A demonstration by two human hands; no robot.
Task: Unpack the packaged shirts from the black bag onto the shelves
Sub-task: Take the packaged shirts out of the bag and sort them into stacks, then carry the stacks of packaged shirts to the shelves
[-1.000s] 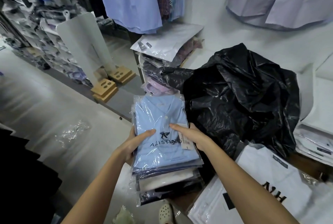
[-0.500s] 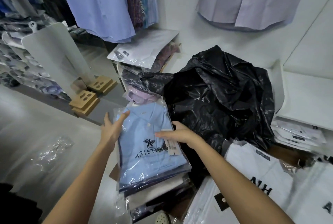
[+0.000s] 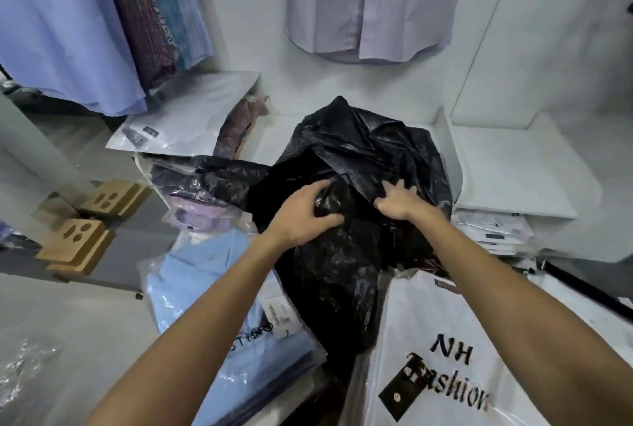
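A: What is changed since earlier?
B: The blue packaged shirt [image 3: 212,292] is released; one black bag [image 3: 359,158] on the shelf is being gripped by two hands: left [image 3: 301,213], right [image 3: 399,201]

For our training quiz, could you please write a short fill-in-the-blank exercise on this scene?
1. Both hands grip the ___ bag.
2. The left hand is nearer than the right hand to the packaged ___ shirt.
3. The white package reads "NH ___".

Missing words: black; blue; Fashion
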